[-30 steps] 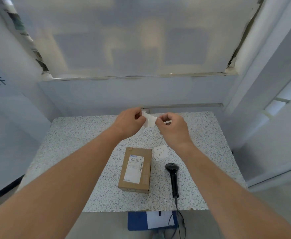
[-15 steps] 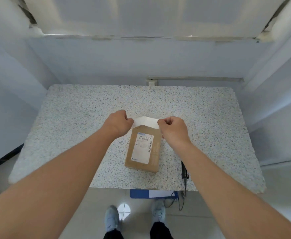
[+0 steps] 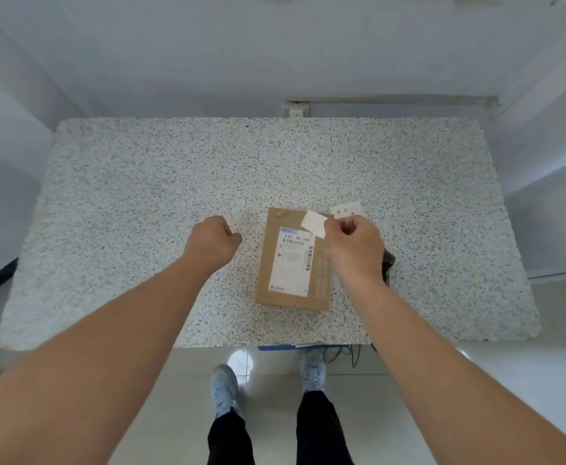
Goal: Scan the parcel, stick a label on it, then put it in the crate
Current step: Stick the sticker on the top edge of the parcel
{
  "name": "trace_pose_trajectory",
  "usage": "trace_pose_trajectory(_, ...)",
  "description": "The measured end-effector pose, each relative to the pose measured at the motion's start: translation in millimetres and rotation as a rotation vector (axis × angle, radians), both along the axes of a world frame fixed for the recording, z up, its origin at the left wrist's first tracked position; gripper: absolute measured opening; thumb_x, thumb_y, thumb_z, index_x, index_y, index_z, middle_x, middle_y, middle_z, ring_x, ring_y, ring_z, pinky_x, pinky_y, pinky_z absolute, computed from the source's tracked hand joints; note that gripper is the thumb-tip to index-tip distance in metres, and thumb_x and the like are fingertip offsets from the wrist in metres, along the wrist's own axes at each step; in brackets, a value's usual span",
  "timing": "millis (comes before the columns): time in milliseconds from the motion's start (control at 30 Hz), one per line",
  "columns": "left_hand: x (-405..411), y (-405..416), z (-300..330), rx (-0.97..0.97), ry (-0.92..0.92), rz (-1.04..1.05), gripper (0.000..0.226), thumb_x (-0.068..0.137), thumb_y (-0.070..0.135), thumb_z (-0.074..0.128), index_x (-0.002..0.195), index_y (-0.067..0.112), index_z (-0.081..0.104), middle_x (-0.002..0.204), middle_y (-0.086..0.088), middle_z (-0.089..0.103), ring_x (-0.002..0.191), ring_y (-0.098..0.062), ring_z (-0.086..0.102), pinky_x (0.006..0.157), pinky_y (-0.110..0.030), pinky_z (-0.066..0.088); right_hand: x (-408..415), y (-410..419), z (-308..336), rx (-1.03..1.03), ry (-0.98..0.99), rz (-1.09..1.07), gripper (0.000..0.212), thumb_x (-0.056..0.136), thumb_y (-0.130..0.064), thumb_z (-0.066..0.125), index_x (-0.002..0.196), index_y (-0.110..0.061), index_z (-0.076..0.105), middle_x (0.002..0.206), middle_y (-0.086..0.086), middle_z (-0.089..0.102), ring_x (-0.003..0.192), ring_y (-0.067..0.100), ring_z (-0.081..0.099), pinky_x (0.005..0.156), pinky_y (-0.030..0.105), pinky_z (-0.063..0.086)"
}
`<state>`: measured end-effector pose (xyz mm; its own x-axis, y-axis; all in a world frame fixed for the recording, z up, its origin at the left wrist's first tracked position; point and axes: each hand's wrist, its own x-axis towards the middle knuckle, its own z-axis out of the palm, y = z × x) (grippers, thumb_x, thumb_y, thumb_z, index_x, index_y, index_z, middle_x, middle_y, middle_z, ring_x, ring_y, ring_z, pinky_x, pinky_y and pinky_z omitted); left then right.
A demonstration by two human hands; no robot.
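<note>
A flat brown cardboard parcel lies on the speckled table, with a printed shipping label on its top. My right hand pinches a small blank white label just above the parcel's far right corner. My left hand hovers to the left of the parcel, fingers curled with nothing in them. The black scanner lies on the table to the right, mostly hidden behind my right hand.
A white sheet of labels lies just beyond the parcel at its right. A wall stands close behind the table with a socket. A blue item shows under the table's near edge, beside cables and my feet.
My left hand has let go of the white label and moved left. The right hand alone now holds the label over the parcel's corner. The camera has tilted further down.
</note>
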<state>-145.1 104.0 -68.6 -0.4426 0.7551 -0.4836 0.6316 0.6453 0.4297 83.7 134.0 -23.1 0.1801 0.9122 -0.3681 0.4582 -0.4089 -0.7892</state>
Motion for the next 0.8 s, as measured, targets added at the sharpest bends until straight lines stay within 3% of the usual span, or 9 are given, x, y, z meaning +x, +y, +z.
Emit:
trace_pose_trajectory(67,-3,0,1,0.028,-0.015,0.006,0.028,0.092,0.031,0.071,0.079,0.013,0.055,0.081,-0.013,0.071,0.076,-0.031,0.073,0.07,-0.043,0.061,2,0,1,0.009,0.007,-0.039,0.019,0.094,-0.033,0.063,0.079,-0.02,0.063,0.075,-0.002,0.069,0.066,0.017,0.065,0.058,0.032,0.047)
trace_pose_trajectory(167,-4,3,6,0.057,-0.042,-0.005,0.026,0.09,0.031,0.076,0.079,0.013,0.06,0.082,-0.01,0.071,0.078,-0.029,0.073,0.064,-0.037,0.057,4,0,3,0.011,0.008,-0.057,0.019,0.094,-0.034,0.065,0.082,-0.02,0.065,0.078,-0.003,0.07,0.067,0.015,0.065,0.06,0.032,0.048)
trace_pose_trajectory(267,1,11,14,0.096,-0.087,-0.028,0.013,0.089,0.025,0.078,0.082,0.018,0.069,0.083,-0.003,0.072,0.079,-0.023,0.073,0.068,-0.036,0.06,4,0,4,0.01,-0.005,-0.064,0.018,0.093,-0.033,0.068,0.081,-0.02,0.065,0.081,-0.003,0.072,0.072,0.016,0.069,0.063,0.035,0.054)
trace_pose_trajectory(400,21,22,35,0.237,-0.174,-0.123,0.006,0.088,0.024,0.079,0.086,0.018,0.077,0.084,0.005,0.073,0.078,-0.01,0.067,0.065,-0.019,0.048,1,2,4,-0.012,0.009,-0.071,0.015,0.092,-0.031,0.07,0.084,-0.018,0.068,0.08,-0.004,0.073,0.068,0.013,0.067,0.059,0.029,0.049)
trace_pose_trajectory(633,56,42,65,0.235,-0.445,-0.377,0.019,0.085,0.03,0.084,0.101,0.021,0.083,0.093,0.009,0.08,0.087,-0.003,0.074,0.081,-0.021,0.058,-1,9,6,-0.052,0.111,-0.061,0.013,0.091,-0.027,0.073,0.081,-0.018,0.077,0.074,-0.002,0.076,0.065,0.013,0.07,0.06,0.028,0.052)
trace_pose_trajectory(800,62,51,66,0.224,-0.446,-0.433,0.02,0.082,0.034,0.085,0.098,0.022,0.084,0.087,0.009,0.081,0.083,-0.005,0.076,0.084,-0.031,0.062,0,13,7,-0.05,0.156,-0.023,0.018,0.091,-0.025,0.073,0.074,-0.022,0.078,0.062,-0.009,0.071,0.062,0.01,0.065,0.063,0.03,0.054)
